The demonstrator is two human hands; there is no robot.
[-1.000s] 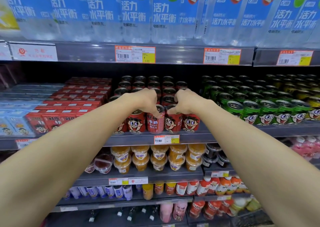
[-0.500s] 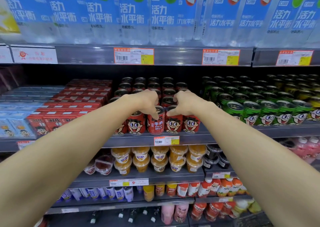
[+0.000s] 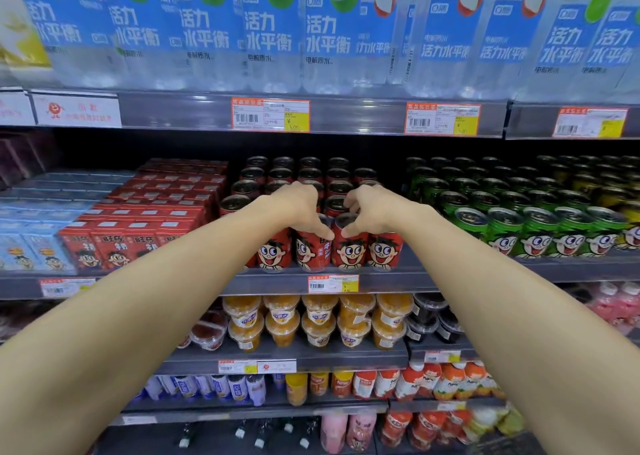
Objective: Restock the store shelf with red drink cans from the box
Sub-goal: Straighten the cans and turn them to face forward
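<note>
Red drink cans with a cartoon face stand in rows on the middle shelf (image 3: 398,279). My left hand (image 3: 298,208) grips the top of a front-row red can (image 3: 310,250) whose label is turned sideways. Beside it, my right hand (image 3: 369,210) grips the top of the neighbouring red can (image 3: 349,250), face to the front. Both cans stand upright on the shelf, touching each other. More red cans (image 3: 277,177) fill the rows behind. The box is not in view.
Green cans (image 3: 502,229) stand right of the red ones, red cartons (image 3: 138,226) left. Water bottles (image 3: 270,31) fill the shelf above. Fruit cups (image 3: 318,319) and small bottles sit on the lower shelves.
Both hands stay on the same two front cans. The left can has turned a little, showing more of the face. The view has moved closer to the shelf.
</note>
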